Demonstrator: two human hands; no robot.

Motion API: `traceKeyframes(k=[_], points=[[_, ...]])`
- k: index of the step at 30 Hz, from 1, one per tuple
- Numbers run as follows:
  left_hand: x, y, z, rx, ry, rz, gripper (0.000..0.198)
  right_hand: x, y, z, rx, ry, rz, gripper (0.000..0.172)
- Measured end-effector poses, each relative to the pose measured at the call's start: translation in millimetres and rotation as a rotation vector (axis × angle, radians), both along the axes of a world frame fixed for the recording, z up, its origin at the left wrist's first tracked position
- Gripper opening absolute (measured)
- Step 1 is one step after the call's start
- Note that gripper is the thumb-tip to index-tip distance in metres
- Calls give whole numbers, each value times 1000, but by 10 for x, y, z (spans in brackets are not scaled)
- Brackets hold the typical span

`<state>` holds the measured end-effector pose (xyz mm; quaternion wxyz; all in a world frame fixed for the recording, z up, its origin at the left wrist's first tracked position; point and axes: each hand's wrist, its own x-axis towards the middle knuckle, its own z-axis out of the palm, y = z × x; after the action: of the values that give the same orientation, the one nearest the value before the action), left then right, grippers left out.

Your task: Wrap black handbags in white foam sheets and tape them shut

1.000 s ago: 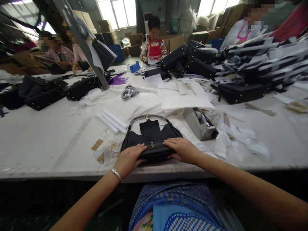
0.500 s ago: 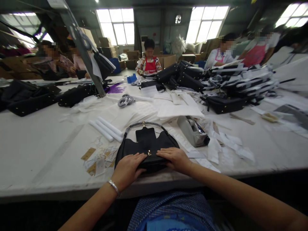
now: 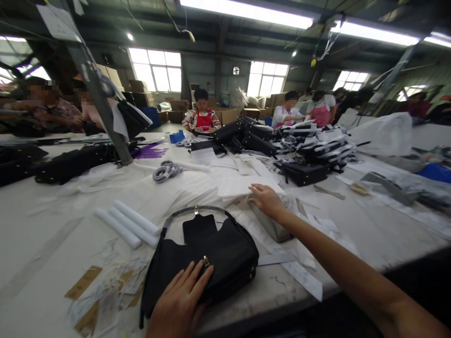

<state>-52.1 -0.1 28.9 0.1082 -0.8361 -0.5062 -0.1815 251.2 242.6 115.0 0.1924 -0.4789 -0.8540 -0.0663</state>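
A black handbag (image 3: 225,246) lies near the table's front edge, its flap folded up and a gold clasp (image 3: 206,261) showing on the front. Flat on the bag beside the clasp rests my left hand (image 3: 181,298), fingers stretched out. My right hand (image 3: 267,201) reaches past the bag with fingers extended, over a grey tape dispenser (image 3: 268,226) and close to stacked white sheets (image 3: 232,187); whether it touches them I cannot tell. The bag's handle (image 3: 214,209), partly wrapped, arches toward the back of the table.
White foam rods (image 3: 125,224) and loose tags (image 3: 109,293) lie left of the bag. Behind are coiled grey straps (image 3: 165,171) and a large pile of black bags (image 3: 306,155). A metal post (image 3: 102,98) rises at left. Several co-workers sit or stand across the table.
My right hand has left the bag and moved forward to the tape dispenser. My left hand stays on the bag. The view has tilted up and turned right.
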Motion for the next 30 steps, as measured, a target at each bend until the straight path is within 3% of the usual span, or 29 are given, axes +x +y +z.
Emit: traceKeyframes(k=[4, 9, 17, 22, 26, 30], points=[[-27, 30, -47, 26, 5, -22, 74, 106, 336, -12, -82, -84, -10, 27], [-35, 42, -69, 46, 31, -19, 75, 156, 458, 21, -157, -114, 5, 19], [5, -7, -7, 23, 45, 30, 71, 162, 558, 267, -176, -96, -9, 13], [54, -35, 58, -31, 2, 56, 67, -56, 198, 468, 71, 34, -23, 34], [88, -59, 159, -86, -48, 70, 64, -347, -259, 513, 271, 109, 282, 26], [94, -66, 263, -135, -64, 66, 66, -556, -764, 296, 169, 55, 503, 19]])
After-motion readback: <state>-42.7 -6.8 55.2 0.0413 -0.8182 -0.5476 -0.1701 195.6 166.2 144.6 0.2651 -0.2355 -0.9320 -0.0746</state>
